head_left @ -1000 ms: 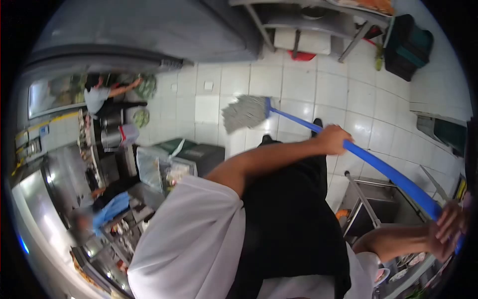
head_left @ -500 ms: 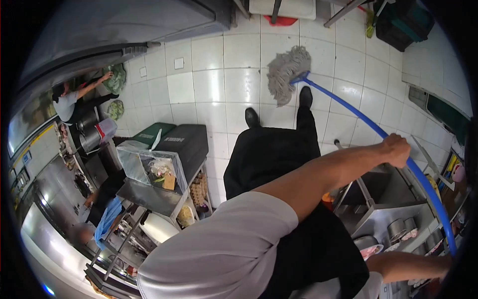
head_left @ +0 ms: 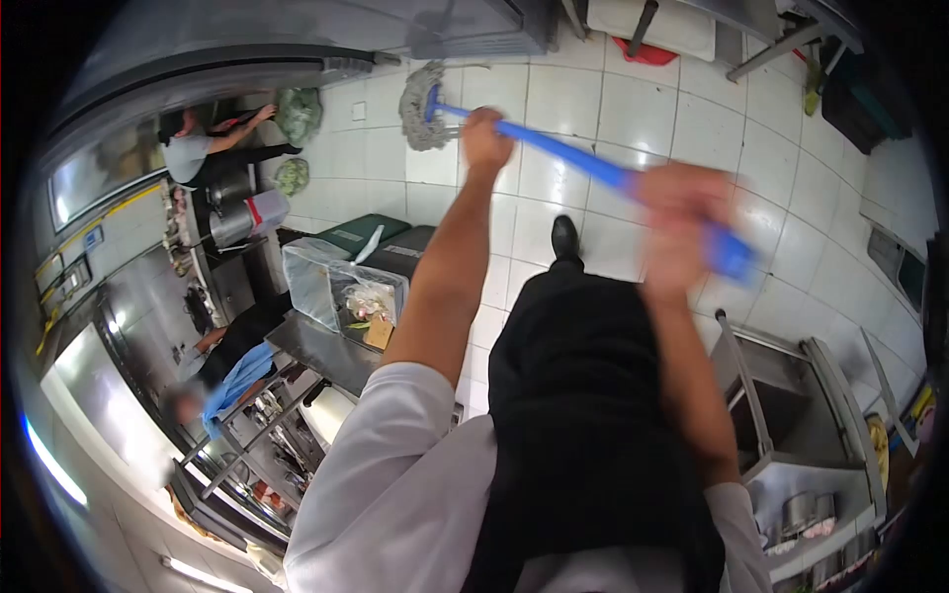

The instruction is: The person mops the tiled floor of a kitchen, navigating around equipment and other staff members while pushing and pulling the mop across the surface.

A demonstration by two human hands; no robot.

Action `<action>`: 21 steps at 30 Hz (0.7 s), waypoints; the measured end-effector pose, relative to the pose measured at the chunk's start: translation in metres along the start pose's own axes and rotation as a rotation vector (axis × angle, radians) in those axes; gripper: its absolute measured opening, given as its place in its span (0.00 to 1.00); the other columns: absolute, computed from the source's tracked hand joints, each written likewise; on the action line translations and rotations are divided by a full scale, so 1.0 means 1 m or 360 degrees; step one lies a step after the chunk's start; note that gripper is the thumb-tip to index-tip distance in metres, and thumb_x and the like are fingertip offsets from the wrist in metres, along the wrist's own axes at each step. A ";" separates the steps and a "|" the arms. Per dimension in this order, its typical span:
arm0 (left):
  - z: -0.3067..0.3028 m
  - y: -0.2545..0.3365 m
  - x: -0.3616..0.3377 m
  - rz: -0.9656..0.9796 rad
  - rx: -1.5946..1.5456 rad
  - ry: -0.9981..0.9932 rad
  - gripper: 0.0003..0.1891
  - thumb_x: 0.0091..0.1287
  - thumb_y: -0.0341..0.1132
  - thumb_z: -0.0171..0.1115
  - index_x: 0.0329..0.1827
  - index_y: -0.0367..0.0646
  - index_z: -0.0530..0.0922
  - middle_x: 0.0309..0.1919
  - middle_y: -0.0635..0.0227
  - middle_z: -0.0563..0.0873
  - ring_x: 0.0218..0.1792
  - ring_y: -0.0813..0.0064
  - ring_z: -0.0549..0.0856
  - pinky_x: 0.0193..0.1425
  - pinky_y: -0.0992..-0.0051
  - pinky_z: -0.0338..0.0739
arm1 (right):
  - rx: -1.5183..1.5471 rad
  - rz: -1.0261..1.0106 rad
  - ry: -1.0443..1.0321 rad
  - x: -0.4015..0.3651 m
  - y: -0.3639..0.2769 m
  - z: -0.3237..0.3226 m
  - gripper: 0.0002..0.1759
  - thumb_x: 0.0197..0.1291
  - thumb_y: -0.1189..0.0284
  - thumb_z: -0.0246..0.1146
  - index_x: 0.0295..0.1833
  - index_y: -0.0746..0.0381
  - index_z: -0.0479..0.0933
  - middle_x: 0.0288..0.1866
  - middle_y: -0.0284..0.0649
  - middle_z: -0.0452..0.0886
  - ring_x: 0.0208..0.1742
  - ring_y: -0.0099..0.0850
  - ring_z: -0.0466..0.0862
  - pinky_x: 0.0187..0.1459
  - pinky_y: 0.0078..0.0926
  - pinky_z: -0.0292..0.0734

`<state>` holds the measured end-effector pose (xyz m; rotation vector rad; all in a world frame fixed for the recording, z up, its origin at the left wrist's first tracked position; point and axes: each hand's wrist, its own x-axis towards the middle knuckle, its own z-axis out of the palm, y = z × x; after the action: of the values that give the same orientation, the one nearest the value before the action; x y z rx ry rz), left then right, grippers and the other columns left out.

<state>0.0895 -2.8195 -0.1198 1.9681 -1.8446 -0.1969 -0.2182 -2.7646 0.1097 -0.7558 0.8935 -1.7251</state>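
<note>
My left hand is closed round the blue mop handle, low on it and near the mop head. My right hand, smeared by motion, is wrapped round the same handle close to its upper end. The grey string mop head lies on the white tiled floor, beyond my left hand. One black shoe shows below the handle.
Dark lidded boxes and a clear plastic-lined bin stand at the left. One co-worker is near green bags; another is lower left. A metal sink unit stands at the right.
The mop head has moved left across the floor. My left hand has swung forward and left, low on the handle; my right hand has risen from the lower right. The view has shifted.
</note>
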 end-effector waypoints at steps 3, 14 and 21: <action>-0.064 -0.043 -0.012 -0.0771 0.0089 -0.0248 0.33 0.58 0.46 0.76 0.67 0.52 0.75 0.58 0.53 0.86 0.61 0.47 0.83 0.64 0.56 0.80 | -0.0121 0.0320 -0.0853 -0.026 0.080 0.069 0.02 0.66 0.81 0.62 0.43 0.64 0.76 0.37 0.38 0.80 0.38 0.26 0.81 0.42 0.25 0.75; 0.018 0.072 -0.024 -0.0371 -0.0049 -0.0625 0.49 0.61 0.44 0.77 0.83 0.70 0.56 0.79 0.46 0.64 0.76 0.44 0.69 0.78 0.55 0.69 | -0.0119 0.0426 -0.0653 0.052 0.101 -0.096 0.03 0.63 0.84 0.66 0.40 0.66 0.81 0.38 0.36 0.83 0.41 0.24 0.81 0.42 0.25 0.76; 0.150 0.319 -0.049 0.0341 -0.0357 -0.1024 0.20 0.62 0.33 0.68 0.58 0.60 0.86 0.62 0.62 0.86 0.73 0.51 0.76 0.77 0.50 0.68 | -0.0720 0.0586 -0.0117 0.095 -0.177 -0.341 0.05 0.55 0.76 0.67 0.36 0.65 0.80 0.40 0.42 0.83 0.47 0.34 0.84 0.66 0.44 0.76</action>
<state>-0.2660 -2.8099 -0.1344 1.6449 -2.2711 -1.0199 -0.6128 -2.7440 0.0854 -0.8753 1.3036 -1.1775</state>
